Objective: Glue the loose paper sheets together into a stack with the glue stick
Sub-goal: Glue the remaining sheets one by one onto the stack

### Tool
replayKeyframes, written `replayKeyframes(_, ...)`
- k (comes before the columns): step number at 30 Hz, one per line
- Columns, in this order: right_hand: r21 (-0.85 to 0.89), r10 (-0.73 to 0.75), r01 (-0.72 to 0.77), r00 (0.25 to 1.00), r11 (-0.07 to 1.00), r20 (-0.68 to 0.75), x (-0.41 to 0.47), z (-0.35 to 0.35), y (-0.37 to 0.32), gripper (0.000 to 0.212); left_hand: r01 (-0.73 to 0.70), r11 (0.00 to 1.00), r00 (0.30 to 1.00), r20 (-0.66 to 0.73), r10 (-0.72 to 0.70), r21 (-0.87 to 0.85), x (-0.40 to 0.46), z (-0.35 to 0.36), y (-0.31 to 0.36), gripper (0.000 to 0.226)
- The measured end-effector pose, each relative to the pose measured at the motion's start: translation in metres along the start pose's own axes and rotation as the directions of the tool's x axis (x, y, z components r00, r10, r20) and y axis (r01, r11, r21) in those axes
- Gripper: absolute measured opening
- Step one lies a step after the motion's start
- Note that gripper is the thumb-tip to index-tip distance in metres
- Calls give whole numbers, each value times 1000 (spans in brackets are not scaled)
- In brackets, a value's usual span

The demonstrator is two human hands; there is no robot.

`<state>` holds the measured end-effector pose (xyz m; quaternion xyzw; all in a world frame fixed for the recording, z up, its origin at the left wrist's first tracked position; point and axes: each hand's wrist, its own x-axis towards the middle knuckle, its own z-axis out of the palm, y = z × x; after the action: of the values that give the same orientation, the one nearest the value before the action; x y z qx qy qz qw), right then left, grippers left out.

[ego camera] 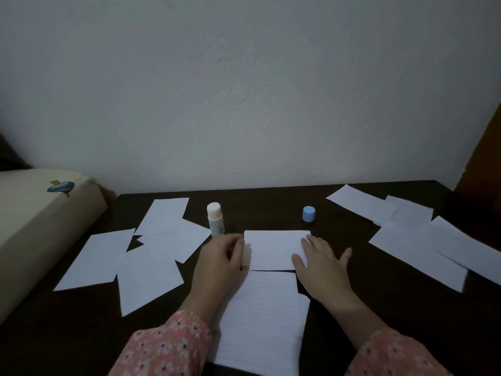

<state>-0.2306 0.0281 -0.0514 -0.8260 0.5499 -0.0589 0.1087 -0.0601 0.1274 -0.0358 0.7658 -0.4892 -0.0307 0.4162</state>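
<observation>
A small white sheet (273, 249) lies at the table's middle. My left hand (221, 260) rests curled at its left edge, fingertips touching the paper. Flat on the sheet's right edge lies my right hand (321, 263), fingers spread. A larger lined sheet (261, 321) lies just below, between my forearms. The uncapped glue stick (215, 219) stands upright just beyond my left hand. Its blue cap (308, 213) stands apart, behind the small sheet. Several loose sheets (151, 253) are scattered on the left, and more loose sheets (414, 234) lie on the right.
The dark wooden table (352, 289) backs onto a white wall. A cream cushion (35, 226) with a small blue print lies against the table's left side. A brown wooden edge (482, 164) rises at the far right.
</observation>
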Motion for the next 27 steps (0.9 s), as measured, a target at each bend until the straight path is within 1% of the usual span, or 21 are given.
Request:
replayKeyframes(2,2,22,-22,996,1000,-87,7,-2,-1,56,115,990,983,-134,-126,-86,1,-9,0,7)
replayKeyframes(3,-5,31,-31,994,999,-106,12,-3,-1,58,183,976,963,-179,-202,-117,4,-12,-2,12)
replayKeyframes(5,-23,55,-57,995,998,-79,20,-3,-3,71,317,934,920,-187,-345,-168,8,-13,-10,36)
replayKeyframes(7,-32,93,-93,996,995,-16,25,-2,-4,82,400,894,897,-118,-427,-201,12,-9,-17,60)
replayKeyframes(8,-39,101,-101,995,994,-1,26,-1,-4,85,414,889,895,-88,-437,-196,14,-7,-19,69)
replayKeyframes(10,-64,94,-94,996,993,-10,26,-1,-4,86,406,895,906,-45,-420,-186,21,-1,-20,74)
replayKeyframes(12,-78,95,-95,995,992,-14,26,0,-3,85,374,906,922,-24,-386,-197,27,3,-19,67)
replayKeyframes(15,-61,119,-118,993,991,11,30,0,-4,86,338,929,939,-16,-345,-151,34,6,-18,50)
replayKeyframes(18,-68,112,-113,993,991,-30,33,1,-3,80,323,938,946,1,-325,-130,41,7,-18,48)
replayKeyframes(21,-30,100,-103,992,994,-83,32,3,-3,73,317,942,948,-2,-320,-111,44,10,-21,48)
replayKeyframes(24,1,62,-63,988,998,-143,29,2,-3,59,315,945,949,21,-314,-85,45,12,-23,46)
replayKeyframes(27,30,58,-53,981,998,-185,25,-3,-6,53,295,947,955,14,-296,-127,41,12,-25,41)
